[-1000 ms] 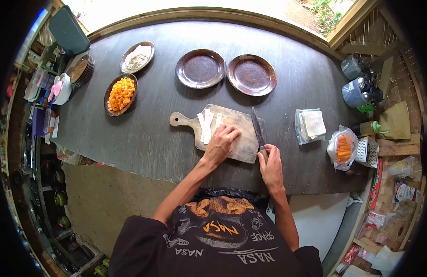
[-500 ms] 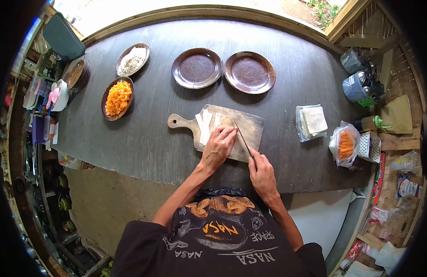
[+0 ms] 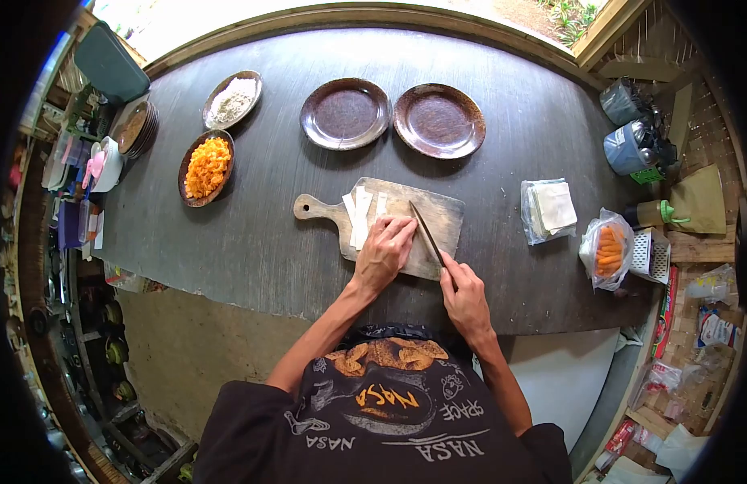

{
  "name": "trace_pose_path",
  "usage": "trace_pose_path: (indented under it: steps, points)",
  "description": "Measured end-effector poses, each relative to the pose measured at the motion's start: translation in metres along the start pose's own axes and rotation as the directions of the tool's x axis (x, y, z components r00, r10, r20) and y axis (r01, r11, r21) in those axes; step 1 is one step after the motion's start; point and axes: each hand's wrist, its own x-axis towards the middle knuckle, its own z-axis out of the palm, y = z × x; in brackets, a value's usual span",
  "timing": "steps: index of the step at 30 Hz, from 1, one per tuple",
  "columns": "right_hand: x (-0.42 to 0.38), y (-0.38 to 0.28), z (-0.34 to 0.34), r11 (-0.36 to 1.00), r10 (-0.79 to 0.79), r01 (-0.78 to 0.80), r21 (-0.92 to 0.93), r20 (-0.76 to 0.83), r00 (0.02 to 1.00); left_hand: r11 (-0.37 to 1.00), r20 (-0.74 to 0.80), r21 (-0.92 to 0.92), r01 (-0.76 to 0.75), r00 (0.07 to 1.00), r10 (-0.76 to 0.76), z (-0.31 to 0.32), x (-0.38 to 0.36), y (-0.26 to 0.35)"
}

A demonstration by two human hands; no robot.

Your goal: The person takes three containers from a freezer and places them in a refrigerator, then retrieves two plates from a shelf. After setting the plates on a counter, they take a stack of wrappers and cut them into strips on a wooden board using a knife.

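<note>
Over the wooden cutting board (image 3: 447, 216), a knife (image 3: 426, 231) is being gripped by the closed right hand (image 3: 467, 300); beside the board's white strips (image 3: 361, 216), the hold of the curled left hand (image 3: 381, 254) is being hidden.

Left hand (image 3: 383, 246): curled fingertips hide whatever lies beneath; can't tell what. Lower end of the short white flat strip (image 3: 380, 205) disappears behind its knuckles. Handle of the thin dark-bladed knife (image 3: 425, 229) covered by right hand (image 3: 465, 295); blade seen nearly edge-on, contact with the pale wooden paddle-shaped cutting board (image 3: 443, 216) unclear. Board's near edge partly blocked by left hand. Orange carrots (image 3: 609, 247) blurred by clear plastic bag, count uncertain. Bag hides part of the white perforated box (image 3: 654, 256). Lower plates in the round brown stack (image 3: 136, 129) mostly covered. Black printed T-shirt (image 3: 365, 464) cut off at bottom edge.
</note>
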Motion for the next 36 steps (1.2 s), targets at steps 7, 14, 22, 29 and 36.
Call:
trace_pose_path:
  steps: [7,14,22,29,36]
  points:
    - [-0.001,-0.001,0.003,1.000,0.007,-0.008,-0.023,-0.007,1.000,1.000,-0.027,-0.002,-0.014,1.000,0.014,0.000,0.000,0.000]
    - [-0.002,-0.001,0.003,1.000,-0.010,0.010,-0.019,0.003,1.000,0.996,-0.055,-0.079,0.035,0.998,-0.039,-0.001,0.002,0.002]
    - [0.003,0.015,0.002,0.996,-0.067,0.071,0.051,-0.064,0.996,0.981,-0.080,-0.152,0.125,0.987,-0.138,-0.006,0.003,0.010]
    - [0.032,0.038,0.003,0.990,-0.144,0.144,-0.012,-0.166,0.976,0.962,-0.295,0.154,0.227,0.939,-0.174,-0.051,0.009,-0.056]
    - [0.042,0.032,0.010,0.994,-0.104,0.106,0.006,-0.134,0.986,0.894,-0.064,0.121,0.431,0.902,-0.426,-0.077,-0.030,-0.056]
